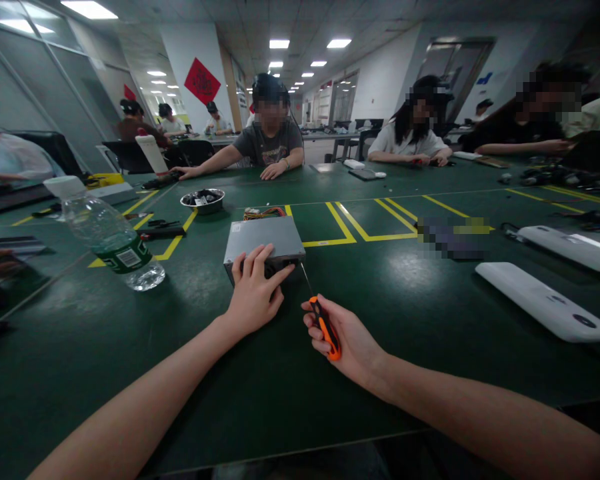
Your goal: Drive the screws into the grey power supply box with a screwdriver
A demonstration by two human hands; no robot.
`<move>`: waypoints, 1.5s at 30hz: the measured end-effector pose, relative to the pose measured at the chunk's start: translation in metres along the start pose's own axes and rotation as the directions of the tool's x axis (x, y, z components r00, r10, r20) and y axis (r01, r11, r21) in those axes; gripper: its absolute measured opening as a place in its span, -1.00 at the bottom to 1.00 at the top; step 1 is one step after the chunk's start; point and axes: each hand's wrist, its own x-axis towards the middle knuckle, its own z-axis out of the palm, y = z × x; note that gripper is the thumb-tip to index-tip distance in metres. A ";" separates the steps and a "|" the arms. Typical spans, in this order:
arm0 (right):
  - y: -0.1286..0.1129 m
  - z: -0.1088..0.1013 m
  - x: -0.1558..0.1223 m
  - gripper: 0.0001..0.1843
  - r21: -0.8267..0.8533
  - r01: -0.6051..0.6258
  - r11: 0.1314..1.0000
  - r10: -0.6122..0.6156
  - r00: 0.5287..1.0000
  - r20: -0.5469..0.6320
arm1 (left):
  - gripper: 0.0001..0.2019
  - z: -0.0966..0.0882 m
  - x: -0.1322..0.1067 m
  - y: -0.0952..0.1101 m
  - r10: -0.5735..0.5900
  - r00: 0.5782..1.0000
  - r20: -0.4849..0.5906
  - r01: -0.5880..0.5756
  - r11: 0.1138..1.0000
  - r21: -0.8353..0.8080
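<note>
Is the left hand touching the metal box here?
Touching. In the head view, the left hand rests over the front edge and onto the top of the metal box.

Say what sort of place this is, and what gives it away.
Probably a shared electronics workshop: several people sit around tables, the nearest table is marked with yellow tape, and a screwdriver is at a metal box.

Green table bearing metal box, bottle, steel bowl.
</note>
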 end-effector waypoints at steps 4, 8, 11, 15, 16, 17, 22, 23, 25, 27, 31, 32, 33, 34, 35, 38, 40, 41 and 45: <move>0.001 0.000 0.000 -0.93 -0.018 0.060 0.998 -0.060 0.998 -0.002 | -0.56 0.000 0.000 0.001 -0.004 1.000 0.000 0.004 1.000 0.011; 0.001 -0.001 -0.001 -0.86 -0.018 0.075 0.997 -0.075 0.997 0.010 | -0.57 0.000 -0.001 0.000 0.001 1.000 0.007 -0.001 1.000 0.018; 0.000 0.000 -0.002 -0.77 -0.027 0.028 0.999 -0.028 1.000 0.002 | -0.57 0.000 -0.001 0.000 0.000 1.000 0.008 0.000 1.000 0.026; -0.002 0.001 0.000 -0.73 -0.006 -0.005 1.000 0.005 1.000 0.027 | -0.58 0.001 0.000 0.000 0.000 1.000 -0.004 0.000 0.999 0.036; -0.002 0.000 0.000 -0.75 -0.002 -0.001 1.000 0.001 1.000 0.028 | -0.58 0.001 0.000 0.000 -0.001 1.000 -0.005 0.001 0.999 0.037; -0.002 -0.001 0.001 -0.79 -0.002 0.007 1.000 -0.007 1.000 0.020 | -0.58 0.001 0.000 0.001 0.003 1.000 -0.005 -0.002 0.999 0.038; -0.001 -0.003 0.002 -0.91 -0.016 0.080 0.997 -0.079 0.997 0.005 | -0.55 0.000 0.000 0.007 0.038 0.999 0.033 -0.040 0.999 0.034; -0.001 -0.002 0.001 -0.89 -0.019 0.082 0.996 -0.082 0.997 0.006 | -0.54 0.000 0.000 0.008 0.036 0.999 0.037 -0.037 0.999 0.033; -0.001 -0.002 0.000 -0.84 -0.025 0.073 0.997 -0.073 0.997 -0.001 | -0.54 0.000 0.000 0.010 0.026 0.999 0.039 -0.028 0.999 0.035; -0.001 -0.001 -0.001 -0.79 -0.029 0.060 0.998 -0.060 0.998 -0.005 | -0.54 0.000 0.000 0.012 0.022 0.999 0.040 -0.024 0.999 0.034; -0.001 -0.004 0.001 -0.77 -0.015 0.044 0.999 -0.043 0.999 0.019 | -0.54 0.001 0.000 0.014 0.010 0.999 0.032 -0.011 1.000 0.019; -0.001 -0.005 0.002 -0.77 -0.008 0.038 0.999 -0.038 0.999 0.026 | -0.54 0.001 0.000 0.014 0.004 1.000 0.029 -0.004 1.000 0.014; -0.001 -0.006 0.002 -0.76 -0.003 0.033 0.999 -0.033 0.999 0.031 | -0.55 0.001 0.000 0.015 -0.005 1.000 0.028 0.004 1.000 0.010; -0.002 -0.006 0.003 -0.77 -0.002 0.026 1.000 -0.026 0.999 0.034 | -0.55 0.001 0.000 0.016 -0.013 1.000 0.028 0.013 1.000 0.004; -0.002 -0.006 0.003 -0.77 -0.004 0.021 1.000 -0.021 0.999 0.035 | -0.55 0.001 0.000 0.017 -0.022 0.999 0.026 0.022 1.000 -0.004; -0.003 -0.005 0.002 -0.82 -0.026 0.037 0.999 -0.036 0.999 0.027 | -0.56 0.001 0.000 0.020 -0.042 0.999 0.030 0.043 0.999 -0.023; -0.003 -0.003 0.001 -0.90 -0.048 0.066 0.997 -0.066 0.998 0.005 | -0.56 0.001 0.000 0.020 -0.050 0.998 0.030 0.051 0.998 -0.037; -0.002 -0.002 0.000 -0.93 -0.058 0.080 0.995 -0.081 0.997 -0.008 | -0.56 0.002 0.000 0.020 -0.052 0.998 0.028 0.054 0.998 -0.045; -0.001 0.001 -0.001 -0.88 -0.070 0.122 0.990 -0.125 0.992 -0.035 | -0.53 0.002 0.000 0.021 -0.043 0.999 0.019 0.044 0.997 -0.062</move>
